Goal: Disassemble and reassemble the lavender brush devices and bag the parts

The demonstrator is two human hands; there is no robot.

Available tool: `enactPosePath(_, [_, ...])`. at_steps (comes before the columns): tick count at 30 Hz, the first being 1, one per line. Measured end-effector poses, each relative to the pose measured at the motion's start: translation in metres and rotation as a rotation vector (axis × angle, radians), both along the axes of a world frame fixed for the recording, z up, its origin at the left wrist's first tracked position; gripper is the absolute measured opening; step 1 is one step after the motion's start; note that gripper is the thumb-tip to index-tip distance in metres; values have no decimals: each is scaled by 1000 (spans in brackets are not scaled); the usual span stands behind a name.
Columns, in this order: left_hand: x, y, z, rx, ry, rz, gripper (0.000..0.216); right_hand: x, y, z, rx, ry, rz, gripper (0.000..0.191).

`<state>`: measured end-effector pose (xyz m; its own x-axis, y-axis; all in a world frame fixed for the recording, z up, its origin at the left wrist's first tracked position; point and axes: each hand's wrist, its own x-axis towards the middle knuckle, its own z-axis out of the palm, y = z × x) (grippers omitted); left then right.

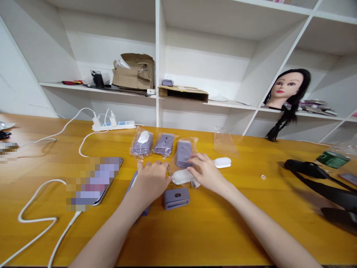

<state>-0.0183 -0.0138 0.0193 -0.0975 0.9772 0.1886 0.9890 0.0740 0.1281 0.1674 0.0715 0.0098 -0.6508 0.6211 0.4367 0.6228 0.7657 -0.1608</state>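
Observation:
On the wooden table (217,230), my left hand (151,179) lies palm down with fingers curled over a purple item (131,186), mostly hidden beneath it. My right hand (205,172) reaches forward, fingertips resting on a bagged purple device (183,153). A white round piece (182,176) lies between the hands, under my right thumb. A bare purple device (176,197) sits just below both hands. Two more bagged purple devices (142,144) (164,144) lie farther back, and a small white oval part (222,162) lies right of my right hand.
A phone (107,178) and white cables (36,219) lie at left, with a power strip (114,125) behind. An empty clear bag (224,143) lies at back right. Black straps (320,178) and a green item (333,159) occupy the right. Shelves hold cardboard boxes (134,72) and a mannequin head (288,89).

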Motion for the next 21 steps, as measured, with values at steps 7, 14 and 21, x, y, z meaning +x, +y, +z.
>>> enactPosePath(7, [-36,21,-1,-26,-80,213,40,-49,18,12,-46,-30,-1,21])
enactPosePath(14, [-36,21,-11,-5,-80,208,40,-121,63,-1,-154,-49,-64,40])
enactPosePath(21, [-37,23,-21,29,-75,158,41,-136,75,-30,-268,-81,-87,69])
